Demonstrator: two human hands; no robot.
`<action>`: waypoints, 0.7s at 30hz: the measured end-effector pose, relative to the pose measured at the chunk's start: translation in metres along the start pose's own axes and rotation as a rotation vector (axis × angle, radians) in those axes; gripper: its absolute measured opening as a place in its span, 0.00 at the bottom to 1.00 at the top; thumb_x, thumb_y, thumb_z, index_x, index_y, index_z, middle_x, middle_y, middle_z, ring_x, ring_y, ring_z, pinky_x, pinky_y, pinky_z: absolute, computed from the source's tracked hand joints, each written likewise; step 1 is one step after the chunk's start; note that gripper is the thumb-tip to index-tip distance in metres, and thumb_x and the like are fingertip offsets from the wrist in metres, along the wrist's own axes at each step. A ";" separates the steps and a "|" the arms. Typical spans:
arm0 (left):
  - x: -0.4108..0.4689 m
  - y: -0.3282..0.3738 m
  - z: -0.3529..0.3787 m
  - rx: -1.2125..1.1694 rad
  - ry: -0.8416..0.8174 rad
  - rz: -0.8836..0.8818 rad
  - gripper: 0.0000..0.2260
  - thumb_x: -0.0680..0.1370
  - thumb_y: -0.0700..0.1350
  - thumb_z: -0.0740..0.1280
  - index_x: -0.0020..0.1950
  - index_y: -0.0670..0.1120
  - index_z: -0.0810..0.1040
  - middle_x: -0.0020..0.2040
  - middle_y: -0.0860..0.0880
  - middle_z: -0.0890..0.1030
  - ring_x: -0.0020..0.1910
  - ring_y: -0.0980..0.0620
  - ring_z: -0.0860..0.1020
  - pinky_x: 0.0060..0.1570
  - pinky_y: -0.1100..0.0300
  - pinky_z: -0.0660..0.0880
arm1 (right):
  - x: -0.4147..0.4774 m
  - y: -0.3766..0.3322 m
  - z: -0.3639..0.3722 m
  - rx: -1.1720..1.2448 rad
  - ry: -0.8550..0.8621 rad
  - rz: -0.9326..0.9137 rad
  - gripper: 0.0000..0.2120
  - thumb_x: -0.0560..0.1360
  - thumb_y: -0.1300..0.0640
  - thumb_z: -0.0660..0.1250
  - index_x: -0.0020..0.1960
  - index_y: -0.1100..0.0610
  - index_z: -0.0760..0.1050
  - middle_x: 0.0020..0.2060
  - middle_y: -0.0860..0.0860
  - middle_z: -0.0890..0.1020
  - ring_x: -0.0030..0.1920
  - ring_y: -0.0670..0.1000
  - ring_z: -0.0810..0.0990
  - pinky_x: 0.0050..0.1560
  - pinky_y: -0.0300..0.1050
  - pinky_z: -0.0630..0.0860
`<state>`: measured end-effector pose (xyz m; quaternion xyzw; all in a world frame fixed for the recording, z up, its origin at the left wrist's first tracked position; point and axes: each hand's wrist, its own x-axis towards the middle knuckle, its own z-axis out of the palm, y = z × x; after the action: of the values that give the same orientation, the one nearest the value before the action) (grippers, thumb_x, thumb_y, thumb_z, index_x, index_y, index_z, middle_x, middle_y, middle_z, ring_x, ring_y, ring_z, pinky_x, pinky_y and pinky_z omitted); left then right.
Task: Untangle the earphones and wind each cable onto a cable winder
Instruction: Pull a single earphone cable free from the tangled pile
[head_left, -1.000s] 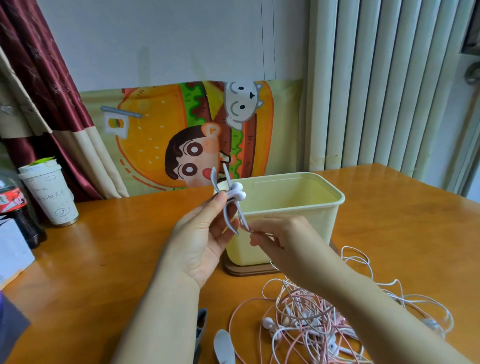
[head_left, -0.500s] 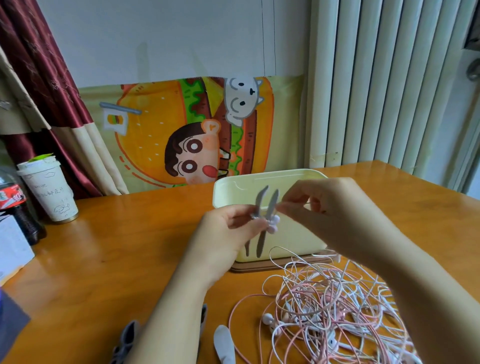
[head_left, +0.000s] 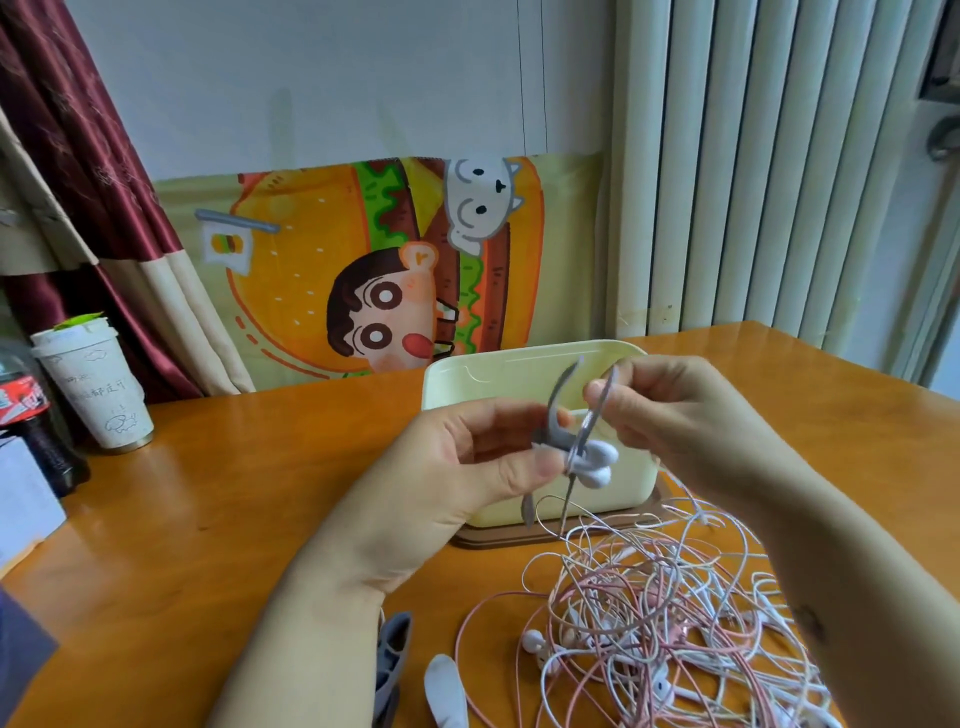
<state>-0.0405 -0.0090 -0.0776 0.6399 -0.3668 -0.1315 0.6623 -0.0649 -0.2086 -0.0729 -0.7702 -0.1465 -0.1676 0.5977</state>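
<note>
At frame centre the left hand (head_left: 467, 478) and right hand (head_left: 675, 415) hold a cable winder (head_left: 558, 431) in front of a tub (head_left: 498, 374) on the counter (head_left: 208, 519). The tangle of earphone cables (head_left: 675, 623) lies lower right, with spare winders (head_left: 445, 691) at bottom centre. A paper cup (head_left: 98, 389) and a cola bottle (head_left: 31, 415) stand at the left edge.

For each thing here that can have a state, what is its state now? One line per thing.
left hand: grips the grey cable winder
right hand: pinches the winder's upper tip
white earbuds: held at the winder's middle
cable pile: tangled, on the table
cream box: open, no lid
paper cup: lidded, upright
</note>
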 end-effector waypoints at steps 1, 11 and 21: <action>0.001 0.000 0.001 -0.077 0.008 0.034 0.15 0.66 0.48 0.78 0.52 0.47 0.85 0.52 0.48 0.85 0.53 0.53 0.82 0.50 0.65 0.77 | 0.000 0.002 0.007 0.073 -0.020 0.023 0.14 0.67 0.46 0.71 0.32 0.56 0.77 0.25 0.51 0.71 0.26 0.45 0.64 0.25 0.33 0.60; 0.016 -0.005 0.006 -0.484 0.405 0.078 0.10 0.69 0.43 0.65 0.41 0.49 0.88 0.43 0.49 0.86 0.42 0.56 0.83 0.43 0.64 0.80 | -0.005 0.012 0.051 -0.180 0.019 0.006 0.15 0.79 0.53 0.61 0.38 0.60 0.75 0.24 0.48 0.68 0.25 0.45 0.62 0.27 0.39 0.59; 0.008 -0.012 0.003 0.025 0.582 0.084 0.08 0.77 0.43 0.68 0.48 0.52 0.86 0.49 0.53 0.86 0.54 0.56 0.82 0.61 0.55 0.73 | -0.017 -0.019 0.043 -0.605 -0.186 -0.112 0.12 0.79 0.52 0.60 0.51 0.55 0.81 0.38 0.49 0.82 0.42 0.45 0.77 0.42 0.37 0.73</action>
<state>-0.0337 -0.0184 -0.0867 0.6430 -0.1891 0.0896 0.7368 -0.0846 -0.1630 -0.0735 -0.9158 -0.1861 -0.1649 0.3154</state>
